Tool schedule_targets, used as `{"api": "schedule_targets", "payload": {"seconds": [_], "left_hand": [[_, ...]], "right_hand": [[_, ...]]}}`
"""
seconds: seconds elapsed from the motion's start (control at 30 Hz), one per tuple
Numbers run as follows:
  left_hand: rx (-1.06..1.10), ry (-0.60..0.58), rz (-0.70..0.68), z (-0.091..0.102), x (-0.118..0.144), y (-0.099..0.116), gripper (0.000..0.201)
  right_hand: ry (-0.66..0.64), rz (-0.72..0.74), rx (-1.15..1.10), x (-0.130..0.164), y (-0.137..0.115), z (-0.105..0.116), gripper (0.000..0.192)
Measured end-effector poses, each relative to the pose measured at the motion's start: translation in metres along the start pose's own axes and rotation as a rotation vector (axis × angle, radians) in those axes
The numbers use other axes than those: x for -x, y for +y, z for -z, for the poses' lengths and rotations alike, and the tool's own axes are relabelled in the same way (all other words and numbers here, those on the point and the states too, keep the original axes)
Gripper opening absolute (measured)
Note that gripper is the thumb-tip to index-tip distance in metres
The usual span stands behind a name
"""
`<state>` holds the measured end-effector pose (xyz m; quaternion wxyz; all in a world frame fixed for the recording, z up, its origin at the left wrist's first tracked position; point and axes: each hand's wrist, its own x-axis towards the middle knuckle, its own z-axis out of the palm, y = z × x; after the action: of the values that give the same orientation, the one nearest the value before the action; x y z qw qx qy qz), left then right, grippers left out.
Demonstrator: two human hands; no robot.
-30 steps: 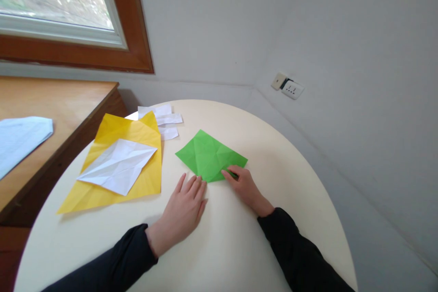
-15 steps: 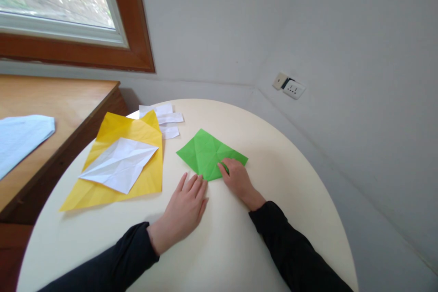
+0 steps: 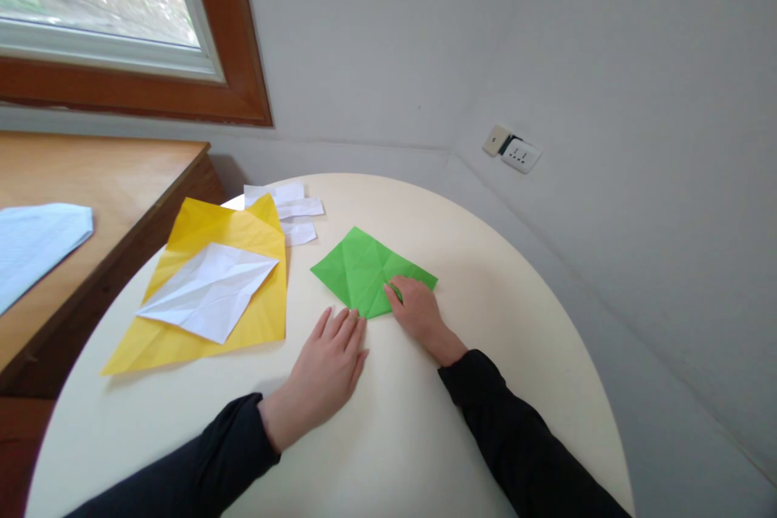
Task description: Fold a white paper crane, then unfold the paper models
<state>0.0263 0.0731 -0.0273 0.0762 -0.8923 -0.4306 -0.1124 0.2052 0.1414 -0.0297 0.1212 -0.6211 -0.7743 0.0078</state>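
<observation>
A creased sheet of green paper (image 3: 358, 263) lies on the round cream table (image 3: 510, 324), with fold lines running across it. My right hand (image 3: 416, 309) is on its right near side, fingers curled toward the thumb around a bit of the paper; what the fingertips do underneath is hidden. Palm down, my left hand (image 3: 328, 372) rests flat with fingers stretched out. Its fingertips reach the near corner of the green paper.
Left on the table is a creased yellow sheet (image 3: 255, 316) with a folded white paper (image 3: 210, 291) on top. White paper strips (image 3: 302, 208) lie behind it. A wooden desk (image 3: 121, 170) holding a light blue item (image 3: 42, 239) adjoins at left. Walls stand behind and right.
</observation>
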Motion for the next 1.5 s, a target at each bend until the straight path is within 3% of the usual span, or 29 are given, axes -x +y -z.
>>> {"api": "schedule_targets", "payload": {"seconds": [0.67, 1.5], "left_hand": [[0.057, 0.009, 0.018, -0.002, 0.001, 0.001, 0.035], [0.103, -0.021, 0.057, -0.002, -0.006, 0.0, 0.045]], "right_hand": [[-0.091, -0.18, 0.096, -0.013, -0.008, 0.007, 0.03], [-0.07, -0.169, 0.112, -0.016, -0.009, 0.003, 0.027]]}}
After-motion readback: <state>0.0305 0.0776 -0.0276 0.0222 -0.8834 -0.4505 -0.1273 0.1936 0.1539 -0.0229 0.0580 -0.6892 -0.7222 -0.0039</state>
